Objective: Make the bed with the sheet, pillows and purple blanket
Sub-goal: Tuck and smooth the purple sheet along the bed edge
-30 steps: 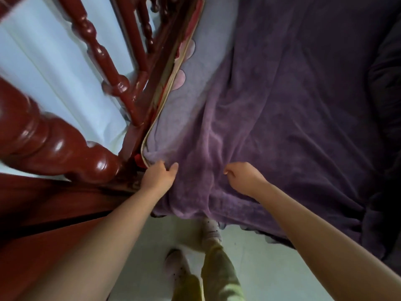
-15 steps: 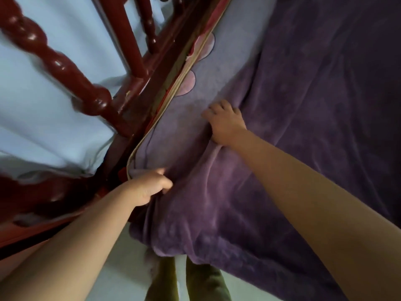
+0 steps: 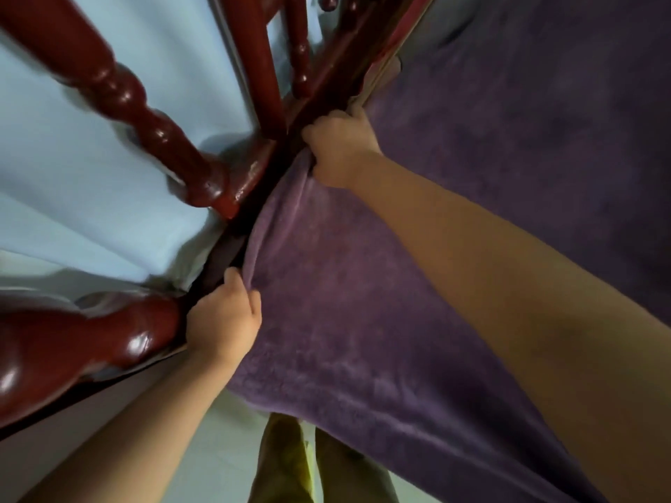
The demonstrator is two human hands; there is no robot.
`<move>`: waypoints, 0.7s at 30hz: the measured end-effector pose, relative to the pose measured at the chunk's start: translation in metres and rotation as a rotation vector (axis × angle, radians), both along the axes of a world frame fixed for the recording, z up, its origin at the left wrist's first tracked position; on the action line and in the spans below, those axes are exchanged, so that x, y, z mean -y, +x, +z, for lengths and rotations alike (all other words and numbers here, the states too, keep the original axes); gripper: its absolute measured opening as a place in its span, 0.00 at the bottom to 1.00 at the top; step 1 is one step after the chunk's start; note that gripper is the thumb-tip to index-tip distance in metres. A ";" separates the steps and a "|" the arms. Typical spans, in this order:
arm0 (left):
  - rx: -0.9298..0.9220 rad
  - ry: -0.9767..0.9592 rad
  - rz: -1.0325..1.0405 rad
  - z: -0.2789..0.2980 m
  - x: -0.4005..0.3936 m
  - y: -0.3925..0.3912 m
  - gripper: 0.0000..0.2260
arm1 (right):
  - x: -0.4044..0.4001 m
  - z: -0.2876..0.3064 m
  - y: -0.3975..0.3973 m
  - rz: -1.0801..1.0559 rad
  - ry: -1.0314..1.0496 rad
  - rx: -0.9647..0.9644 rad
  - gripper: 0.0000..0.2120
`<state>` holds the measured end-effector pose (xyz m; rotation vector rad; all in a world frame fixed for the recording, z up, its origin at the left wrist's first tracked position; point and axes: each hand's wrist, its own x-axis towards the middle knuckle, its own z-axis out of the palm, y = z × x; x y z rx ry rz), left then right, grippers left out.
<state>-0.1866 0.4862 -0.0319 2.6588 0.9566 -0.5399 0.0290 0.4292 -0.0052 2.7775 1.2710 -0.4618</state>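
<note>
Pale blue wall fills the upper left of the head view, seen through a glossy dark red wooden bed frame with turned, bulbous spindles and a thick rounded post at lower left. No writing or labels can be read anywhere. Spread across the bed on the right lies the plush purple fleece blanket, soft and velvety, its near corner hanging toward a light floor. At the frame's rail the left hand is closed into a fist gripping the blanket's edge, bunching it into folds. Farther along the same edge, the right hand is curled tight around the fleece beside the rail. Olive-yellow trouser legs show below.
</note>
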 end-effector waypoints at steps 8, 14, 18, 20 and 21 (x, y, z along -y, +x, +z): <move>-0.309 0.092 -0.077 -0.013 -0.021 0.022 0.13 | -0.006 -0.049 -0.022 -0.025 -0.107 -0.029 0.19; -0.251 -0.325 0.222 -0.020 -0.024 0.030 0.08 | 0.017 -0.062 -0.017 -0.146 -0.116 -0.104 0.21; -0.154 -0.475 0.617 -0.021 -0.025 0.029 0.12 | 0.003 -0.049 -0.013 -0.171 0.068 -0.063 0.18; -0.197 -0.369 0.532 -0.020 -0.023 0.029 0.14 | -0.010 -0.045 -0.014 -0.211 0.121 -0.091 0.17; -0.178 -0.289 0.439 -0.019 -0.022 0.029 0.13 | -0.014 -0.046 -0.015 -0.245 0.133 -0.120 0.16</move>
